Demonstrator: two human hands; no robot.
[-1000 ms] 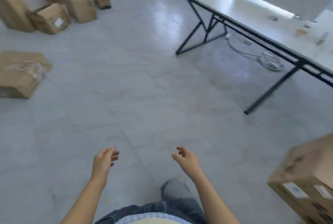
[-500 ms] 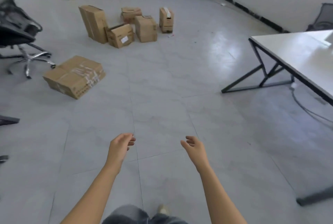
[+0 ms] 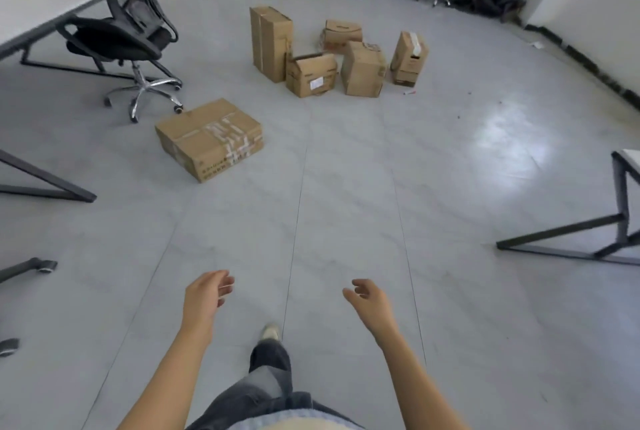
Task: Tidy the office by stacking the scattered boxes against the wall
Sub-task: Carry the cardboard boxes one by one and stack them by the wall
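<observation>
Several brown cardboard boxes lie on the grey floor ahead. A flat taped box (image 3: 209, 139) lies alone, nearest to me, left of centre. Behind it stands a cluster: a tall upright box (image 3: 270, 42), an open-flapped box (image 3: 311, 78), a mid-size box (image 3: 363, 69), a narrow taped box (image 3: 408, 58) and a small box (image 3: 342, 34) at the back. My left hand (image 3: 205, 298) and my right hand (image 3: 369, 298) hang low in front of me with loosely curled fingers, holding nothing, far from every box.
A black office chair (image 3: 124, 38) stands left of the boxes beside a white table (image 3: 31, 4). Black table legs (image 3: 595, 239) jut in at the right and another frame (image 3: 45, 187) at the left. The white wall (image 3: 588, 14) runs along the far right; dark clutter fills the back corner.
The view has swung left and moved forward: the box cluster now sits centred and closer, the right-hand table has slid almost out of view, and the chair has come in. Both hands stay empty.
</observation>
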